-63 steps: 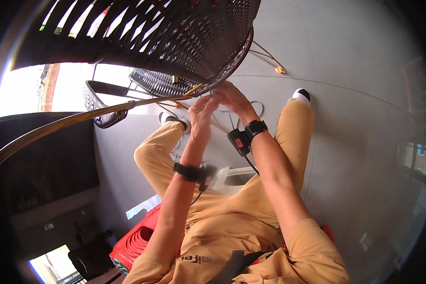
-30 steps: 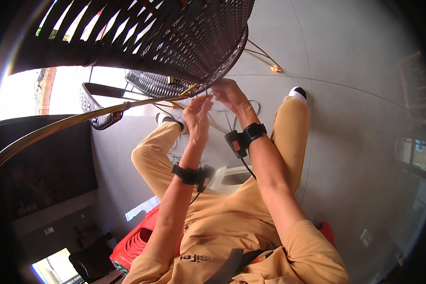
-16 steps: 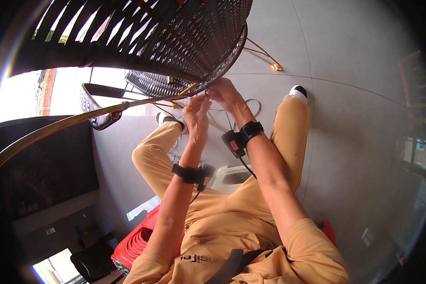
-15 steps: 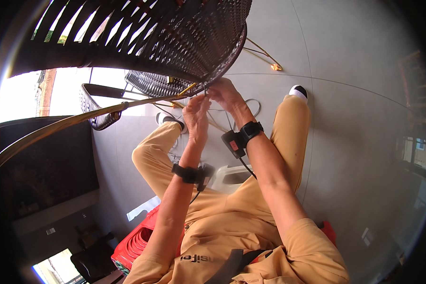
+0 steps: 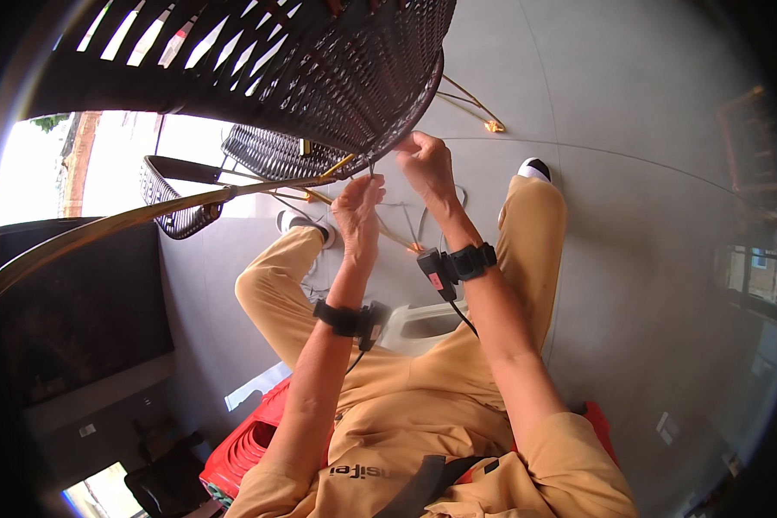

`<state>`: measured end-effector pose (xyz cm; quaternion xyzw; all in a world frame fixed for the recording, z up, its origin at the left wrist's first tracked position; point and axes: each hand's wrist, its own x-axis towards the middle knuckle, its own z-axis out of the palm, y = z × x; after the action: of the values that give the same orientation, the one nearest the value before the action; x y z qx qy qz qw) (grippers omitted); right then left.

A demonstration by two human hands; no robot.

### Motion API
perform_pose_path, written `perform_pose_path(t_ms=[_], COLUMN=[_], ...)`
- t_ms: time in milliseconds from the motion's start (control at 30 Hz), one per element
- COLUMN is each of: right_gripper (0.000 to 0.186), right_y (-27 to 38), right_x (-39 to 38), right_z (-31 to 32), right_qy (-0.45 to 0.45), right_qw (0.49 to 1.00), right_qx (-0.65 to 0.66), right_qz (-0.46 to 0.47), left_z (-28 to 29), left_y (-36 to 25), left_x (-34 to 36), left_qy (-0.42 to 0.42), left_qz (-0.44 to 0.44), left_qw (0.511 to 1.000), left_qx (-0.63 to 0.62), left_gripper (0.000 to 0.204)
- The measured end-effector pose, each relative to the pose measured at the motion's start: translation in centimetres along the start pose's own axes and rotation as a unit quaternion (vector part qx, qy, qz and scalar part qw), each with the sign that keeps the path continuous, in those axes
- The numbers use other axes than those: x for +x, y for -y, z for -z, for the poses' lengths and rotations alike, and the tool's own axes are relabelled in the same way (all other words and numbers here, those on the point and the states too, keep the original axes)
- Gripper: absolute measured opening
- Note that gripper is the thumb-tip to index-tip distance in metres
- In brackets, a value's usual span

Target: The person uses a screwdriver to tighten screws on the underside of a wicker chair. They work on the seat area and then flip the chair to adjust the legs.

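Ahead of me at upper left is a dark brown woven chair (image 5: 380, 95) with a gold metal frame tube (image 5: 181, 204). A thin dark strand (image 5: 371, 164) hangs from the chair's woven rim beside the tube. My left hand (image 5: 358, 216) is pinched on this strand just under the rim. My right hand (image 5: 427, 168) is slightly to the right, closed, with its fingertips close to the rim's underside. What those fingertips hold, if anything, is hidden.
Loose grey strands (image 5: 464, 200) lie looped on the grey tiled floor (image 5: 639, 242). Beyond are another woven piece (image 5: 272, 151) and thin gold legs (image 5: 470, 102). A pale plastic object (image 5: 421, 326) stands between my legs, and a red seat (image 5: 242, 453) is under me.
My right hand has moved away from the left hand, to the right along the rim. The left hand stays almost in place at the strand. The view has shifted slightly.
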<state>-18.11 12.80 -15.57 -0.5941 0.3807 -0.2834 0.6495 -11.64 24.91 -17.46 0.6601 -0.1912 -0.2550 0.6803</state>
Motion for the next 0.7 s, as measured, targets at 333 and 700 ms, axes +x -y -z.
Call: perform_pose_path(t_ms=[333,700], right_gripper=[0.024,0.021], right_y=[2.4,2.1], right_x=[-2.5,-1.5], right_z=[-3.7,-3.6], right_qy=[-0.092,-0.026], right_qw=[0.901,0.905], right_qx=[-0.364,-0.387], right_qz=[0.218,0.176], left_z=[-0.3,-0.1], left_y=[0.1,0.2], left_x=[0.0,0.3], left_qy=[-0.003,-0.012], left_qz=[-0.028,-0.034], left_qw=[0.999,0.999], left_qx=[-0.019,-0.002], left_gripper=[0.021,0.023])
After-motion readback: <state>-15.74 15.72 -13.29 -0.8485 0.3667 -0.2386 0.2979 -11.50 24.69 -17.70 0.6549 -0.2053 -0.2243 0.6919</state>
